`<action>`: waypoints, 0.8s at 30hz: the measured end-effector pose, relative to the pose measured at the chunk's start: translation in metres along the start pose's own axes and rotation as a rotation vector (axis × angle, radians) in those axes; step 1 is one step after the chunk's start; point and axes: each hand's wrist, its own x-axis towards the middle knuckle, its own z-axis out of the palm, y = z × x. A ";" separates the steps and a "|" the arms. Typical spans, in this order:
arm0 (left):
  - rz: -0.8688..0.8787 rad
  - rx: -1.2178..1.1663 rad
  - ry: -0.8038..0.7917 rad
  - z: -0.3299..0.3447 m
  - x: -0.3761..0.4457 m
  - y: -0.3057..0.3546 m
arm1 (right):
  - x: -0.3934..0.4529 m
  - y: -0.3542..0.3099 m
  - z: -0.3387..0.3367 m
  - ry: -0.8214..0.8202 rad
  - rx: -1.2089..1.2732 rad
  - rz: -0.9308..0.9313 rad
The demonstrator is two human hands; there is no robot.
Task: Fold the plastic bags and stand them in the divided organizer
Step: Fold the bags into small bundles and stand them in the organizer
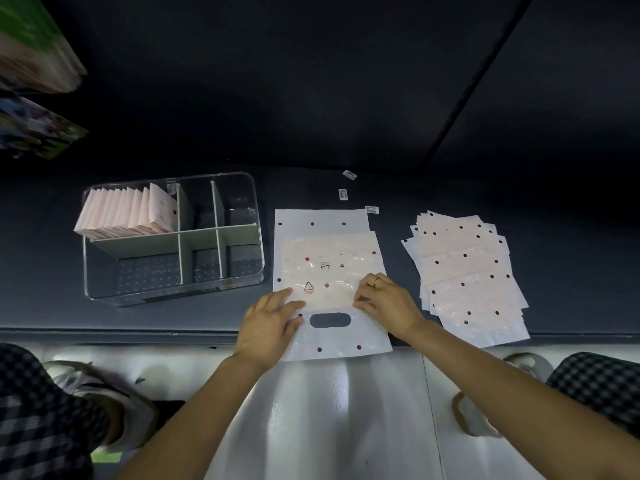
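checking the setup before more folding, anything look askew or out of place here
Mostly tidy. The stack of unfolded bags is fanned unevenly, and three small labels lie loose behind the bag being folded.

I've got two bare forearms on my feed, no sleeves anywhere on them, and the left hand [268, 329] wears nothing at all. On the right hand [388, 306] there's a thin gold ring [377, 282] on one finger, up at twelve o'clock from the knuckles. Down at seven and four o'clock I'm seeing black-and-white checked trousers [38, 420], with a pale shoe [100, 396] poking out beside the left leg.
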 end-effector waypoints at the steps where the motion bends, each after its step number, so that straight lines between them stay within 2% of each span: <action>1: -0.001 -0.010 0.010 0.000 0.000 0.000 | 0.000 0.000 0.001 0.005 -0.028 -0.011; 6: -0.018 -0.034 0.038 -0.001 0.005 0.000 | 0.009 -0.002 0.004 -0.052 -0.154 -0.026; 11: 0.018 -0.141 0.094 -0.006 0.009 0.002 | 0.010 -0.003 -0.017 -0.176 0.123 0.007; 16: 0.177 -0.165 0.074 -0.009 0.008 0.000 | -0.001 -0.006 -0.043 -0.432 0.299 -0.030; 20: -0.011 -0.401 -0.013 -0.014 0.004 0.002 | -0.005 -0.008 -0.061 -0.587 0.431 0.040; 22: -0.080 -0.480 -0.029 -0.017 0.005 0.002 | 0.000 -0.011 -0.069 -0.558 0.429 0.069; 24: -0.163 -0.558 -0.030 -0.018 0.006 0.003 | 0.009 -0.014 -0.074 -0.434 0.372 0.072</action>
